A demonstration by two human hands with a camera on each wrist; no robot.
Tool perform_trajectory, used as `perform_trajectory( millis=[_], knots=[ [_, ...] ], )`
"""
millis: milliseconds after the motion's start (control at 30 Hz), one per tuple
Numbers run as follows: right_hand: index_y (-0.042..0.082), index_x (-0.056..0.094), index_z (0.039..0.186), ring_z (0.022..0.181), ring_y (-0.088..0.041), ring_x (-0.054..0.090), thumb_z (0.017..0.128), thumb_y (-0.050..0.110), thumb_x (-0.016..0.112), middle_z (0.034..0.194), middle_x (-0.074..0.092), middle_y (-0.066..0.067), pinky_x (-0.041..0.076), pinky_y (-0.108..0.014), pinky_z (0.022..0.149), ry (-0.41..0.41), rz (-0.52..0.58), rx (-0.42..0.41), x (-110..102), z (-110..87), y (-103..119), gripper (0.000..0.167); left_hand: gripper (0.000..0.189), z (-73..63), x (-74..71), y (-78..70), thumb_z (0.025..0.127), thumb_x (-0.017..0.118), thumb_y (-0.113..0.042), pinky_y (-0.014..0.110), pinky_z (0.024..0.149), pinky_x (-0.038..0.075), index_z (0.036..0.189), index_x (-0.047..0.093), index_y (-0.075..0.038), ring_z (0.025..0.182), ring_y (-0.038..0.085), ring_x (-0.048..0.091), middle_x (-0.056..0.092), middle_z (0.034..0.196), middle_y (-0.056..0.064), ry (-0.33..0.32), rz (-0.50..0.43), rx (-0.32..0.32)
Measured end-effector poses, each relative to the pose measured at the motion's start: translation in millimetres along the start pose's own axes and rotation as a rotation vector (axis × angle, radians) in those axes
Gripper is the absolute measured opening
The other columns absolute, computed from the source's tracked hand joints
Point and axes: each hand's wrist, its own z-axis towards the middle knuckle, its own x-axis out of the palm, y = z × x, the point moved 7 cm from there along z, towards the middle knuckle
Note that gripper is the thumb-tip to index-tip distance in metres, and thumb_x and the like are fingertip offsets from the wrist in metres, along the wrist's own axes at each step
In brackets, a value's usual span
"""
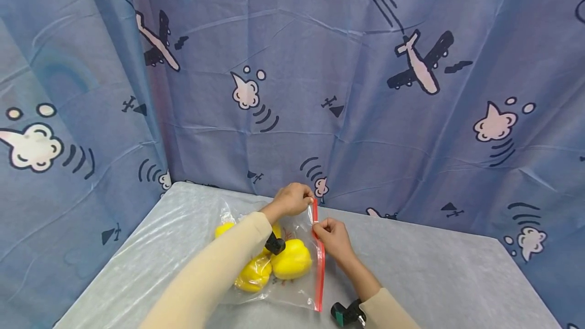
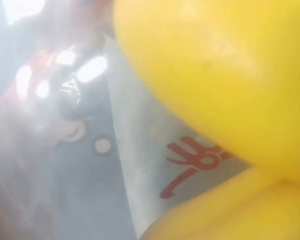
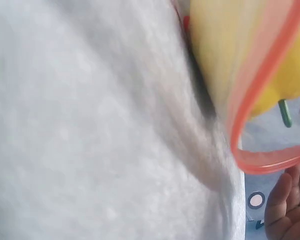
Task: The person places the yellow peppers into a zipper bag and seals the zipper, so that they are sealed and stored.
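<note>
A clear zip bag (image 1: 299, 296) with a red zip strip (image 1: 320, 281) along its right side lies on the table. Several yellow bell peppers (image 1: 291, 260) are inside it; one shows a green stem in the right wrist view. At the strip's far end, my left hand (image 1: 292, 199) pinches the bag's edge. My right hand (image 1: 333, 235) pinches the strip nearer to me, about a third of the way down. Close up, the red strip (image 3: 262, 85) bends in a loop above my right fingers (image 3: 279, 195). Large yellow peppers (image 2: 215, 65) fill the left wrist view behind blurred plastic.
A pale cloth-like cover lies over the table (image 1: 411, 268). Behind it hangs a blue curtain (image 1: 292, 90) printed with planes and clouds, close beyond my left hand. Black wrist devices sit below my left wrist (image 1: 275, 243) and beside my right sleeve (image 1: 347, 314).
</note>
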Motion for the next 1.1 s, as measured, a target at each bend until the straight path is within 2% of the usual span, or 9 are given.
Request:
perform_trajectory(
  millis=[233, 500, 733, 1000, 1100],
  knots=[
    [-0.001, 0.057, 0.07, 0.049, -0.007, 0.04, 0.083, 0.007, 0.06, 0.055, 0.045, 0.004, 0.03, -0.018, 0.043, -0.022, -0.007, 0.028, -2.3, -8.4, -1.1, 0.015, 0.013, 1.0, -2.7, 0.6, 0.095, 0.059, -0.031, 0.031, 0.079, 0.044, 0.092, 0.07, -0.025, 0.074, 0.009, 0.054, 0.063, 0.082, -0.01, -0.031, -0.024, -0.059],
    [-0.002, 0.058, 0.07, 0.049, -0.007, 0.042, 0.083, 0.008, 0.061, 0.056, 0.046, 0.003, 0.032, -0.018, 0.044, -0.062, -0.019, 0.027, -5.6, -22.0, 6.1, 0.016, 0.013, 0.8, -6.3, -1.7, 0.095, 0.059, -0.028, 0.037, 0.091, 0.042, 0.092, 0.071, -0.024, 0.073, 0.01, 0.054, 0.063, 0.079, -0.01, -0.05, -0.061, -0.077],
    [-0.001, 0.056, 0.069, 0.048, -0.008, 0.041, 0.083, 0.007, 0.061, 0.054, 0.046, 0.003, 0.032, -0.018, 0.043, -0.042, 0.007, 0.068, -7.0, -32.7, 9.4, 0.017, 0.013, 0.8, -9.5, -0.7, 0.095, 0.059, -0.027, 0.04, 0.098, 0.039, 0.091, 0.071, -0.023, 0.074, 0.012, 0.055, 0.062, 0.075, -0.008, -0.051, -0.112, -0.108],
    [-0.002, 0.057, 0.071, 0.053, -0.009, 0.043, 0.084, 0.007, 0.061, 0.059, 0.046, 0.003, 0.034, -0.019, 0.046, -0.025, 0.023, 0.085, -8.2, -48.5, 10.5, 0.016, 0.016, 0.1, -14.7, -1.3, 0.096, 0.057, -0.029, 0.042, 0.099, 0.039, 0.093, 0.071, -0.021, 0.075, 0.013, 0.054, 0.063, 0.079, -0.008, -0.066, -0.126, -0.108],
    [-0.002, 0.057, 0.072, 0.053, -0.009, 0.042, 0.085, 0.006, 0.061, 0.06, 0.045, 0.003, 0.033, -0.019, 0.046, -0.02, 0.037, 0.096, -8.0, -53.1, 9.6, 0.016, 0.014, -1.0, -14.2, -2.2, 0.096, 0.058, -0.029, 0.045, 0.107, 0.036, 0.093, 0.07, -0.022, 0.077, 0.012, 0.055, 0.063, 0.079, -0.008, -0.059, -0.131, -0.107]
  ],
)
